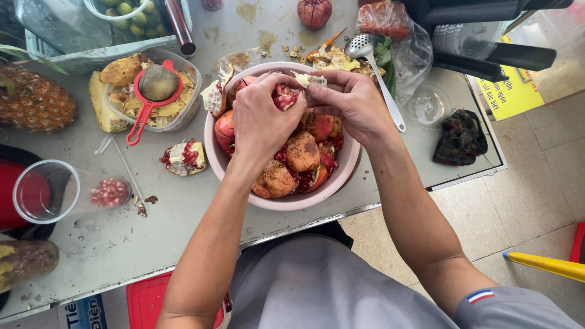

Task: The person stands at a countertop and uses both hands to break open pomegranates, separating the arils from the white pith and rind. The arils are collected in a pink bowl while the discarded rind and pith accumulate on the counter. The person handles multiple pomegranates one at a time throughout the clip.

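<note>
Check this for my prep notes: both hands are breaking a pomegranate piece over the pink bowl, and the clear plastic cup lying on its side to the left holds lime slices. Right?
Not quite. The head view shows the clear plastic cup holding red pomegranate seeds, not lime slices. The rest stands: the left hand and right hand break a pomegranate piece over the pink bowl.

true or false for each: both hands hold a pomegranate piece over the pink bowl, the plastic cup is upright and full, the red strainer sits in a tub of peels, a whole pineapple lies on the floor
1. Both hands, left hand and right hand, hold a pomegranate piece over the pink bowl. True.
2. The plastic cup stands upright and full. False: it lies on its side with a few seeds inside.
3. The red strainer sits in a clear tub of peels. True.
4. The pineapple lies on the floor. False: it lies on the table.
</note>
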